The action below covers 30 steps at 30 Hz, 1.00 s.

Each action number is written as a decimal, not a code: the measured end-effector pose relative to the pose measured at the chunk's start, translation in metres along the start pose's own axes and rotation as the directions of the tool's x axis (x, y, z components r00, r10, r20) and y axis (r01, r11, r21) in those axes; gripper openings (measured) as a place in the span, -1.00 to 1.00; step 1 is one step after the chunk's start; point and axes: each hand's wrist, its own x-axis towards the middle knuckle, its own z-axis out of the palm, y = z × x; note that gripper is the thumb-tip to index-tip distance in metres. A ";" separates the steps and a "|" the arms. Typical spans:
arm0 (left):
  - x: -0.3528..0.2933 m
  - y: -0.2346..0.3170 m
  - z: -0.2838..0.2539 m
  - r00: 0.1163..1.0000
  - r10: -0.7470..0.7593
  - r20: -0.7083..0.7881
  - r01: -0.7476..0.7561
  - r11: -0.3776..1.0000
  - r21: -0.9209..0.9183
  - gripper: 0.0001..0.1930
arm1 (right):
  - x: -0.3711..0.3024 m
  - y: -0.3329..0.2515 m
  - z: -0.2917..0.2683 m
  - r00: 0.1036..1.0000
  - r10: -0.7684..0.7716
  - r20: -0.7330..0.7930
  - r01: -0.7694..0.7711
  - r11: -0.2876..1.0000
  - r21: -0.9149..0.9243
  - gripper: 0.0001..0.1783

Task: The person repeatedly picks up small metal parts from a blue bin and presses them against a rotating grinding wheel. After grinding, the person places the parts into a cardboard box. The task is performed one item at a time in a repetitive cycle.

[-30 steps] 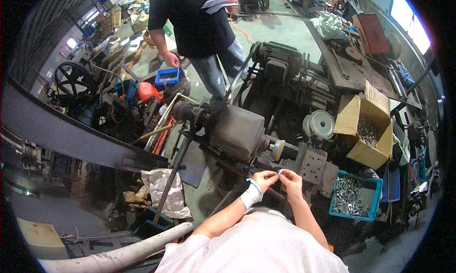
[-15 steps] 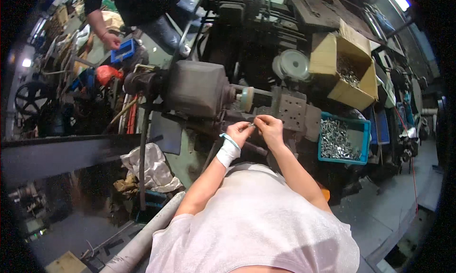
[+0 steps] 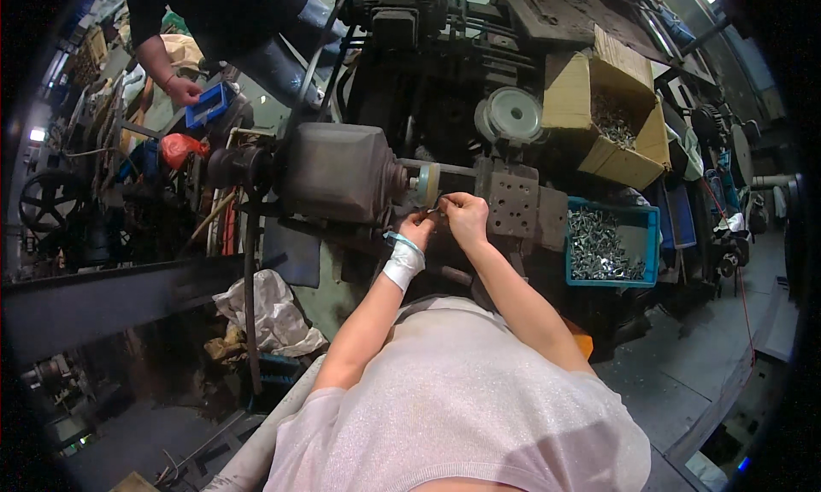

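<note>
My left hand [image 3: 417,228], with a white wrap and pale green band at the wrist, is closed in a pinch. My right hand [image 3: 467,220] pinches from the other side, its fingertips almost meeting the left ones. Between them is a small metal piece [image 3: 434,208], mostly covered by the fingers; its exact kind cannot be made out. Both hands are just below a round, pale-rimmed wheel [image 3: 428,185] on the machine's spindle. I cannot tell whether the piece touches the wheel. Right of the hands lies a dark metal block with holes [image 3: 515,203].
A grey machine housing [image 3: 335,173] stands left of the wheel. On the right are a teal bin [image 3: 654,248] of small metal parts and an open cardboard box [image 3: 609,160] with more. Another person's hand [image 3: 183,91] is beside a blue tray [image 3: 207,106] at upper left.
Both my hands have moved up and left, nearer the wheel, still pinching the piece. The view has shifted slightly. The other person's hand stays near the blue tray.
</note>
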 end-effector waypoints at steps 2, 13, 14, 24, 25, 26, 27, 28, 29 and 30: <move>0.007 -0.008 0.002 0.998 0.056 -0.024 -0.058 0.997 -0.050 -0.87 | -0.001 -0.010 0.000 1.000 0.028 0.005 -0.028 0.999 -0.025 -0.85; 0.009 -0.002 -0.001 0.998 0.057 0.037 -0.058 0.998 0.012 -0.88 | -0.004 -0.005 0.007 0.984 -0.112 -0.137 0.108 0.993 -0.040 -0.88; 0.009 -0.003 -0.002 0.998 0.059 0.038 -0.059 0.998 0.000 -0.88 | -0.004 -0.005 0.007 0.985 -0.100 -0.141 0.097 0.995 -0.031 -0.88; -0.016 0.008 -0.005 0.982 0.183 0.039 -0.186 0.976 0.109 -0.76 | -0.020 -0.014 -0.008 1.000 0.022 0.017 -0.025 0.974 0.225 -0.86; -0.018 0.012 -0.015 0.989 -0.038 0.143 0.021 0.992 0.121 -0.72 | -0.020 -0.012 -0.013 0.999 -0.002 0.039 -0.009 0.961 0.278 -0.87; -0.020 0.016 -0.016 0.976 -0.156 0.152 0.148 0.987 0.067 -0.72 | -0.021 -0.010 -0.016 0.998 -0.027 0.059 0.006 0.944 0.330 -0.87; -0.029 0.031 -0.014 0.948 -0.271 0.166 0.273 0.962 0.015 -0.73 | -0.023 -0.011 -0.018 0.995 -0.010 0.098 -0.030 0.918 0.395 -0.88; -0.034 0.039 -0.013 0.906 -0.381 0.187 0.393 0.919 -0.036 -0.73 | -0.025 -0.011 -0.019 0.991 0.008 0.133 -0.064 0.904 0.423 -0.88; -0.025 0.026 -0.019 0.869 -0.339 0.362 0.405 0.906 -0.124 -0.79 | -0.026 -0.011 -0.021 0.986 0.025 0.167 -0.098 0.888 0.449 -0.88; -0.026 0.026 -0.018 0.884 -0.335 0.327 0.395 0.908 -0.138 -0.80 | -0.027 -0.010 -0.021 0.978 0.038 0.203 -0.132 0.872 0.472 -0.88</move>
